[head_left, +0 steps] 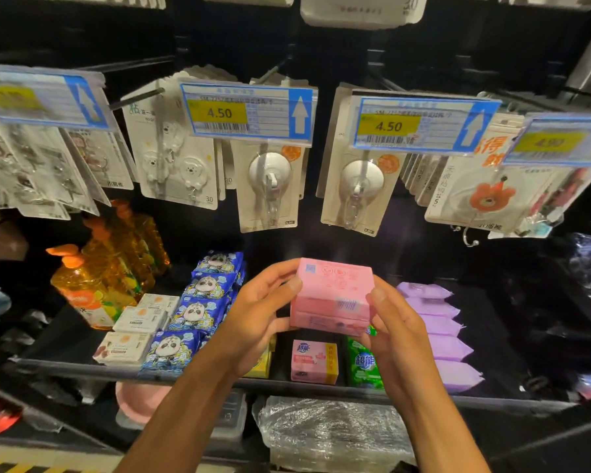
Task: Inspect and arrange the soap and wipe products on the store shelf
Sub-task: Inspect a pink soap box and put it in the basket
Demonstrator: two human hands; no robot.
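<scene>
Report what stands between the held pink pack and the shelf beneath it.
A pink soap box stands at the shelf front, directly below the pink pack; behind it, the pack hides the shelf.

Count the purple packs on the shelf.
5 purple packs, one row front to back, right of the right hand; others may be hidden behind it.

Shelf [69, 365]: orange bottles [89, 285] L, white boxes [140, 319], blue panda packs [198, 314], pink box [314, 362], green pack [364, 368], purple packs [444, 339] R.
</scene>
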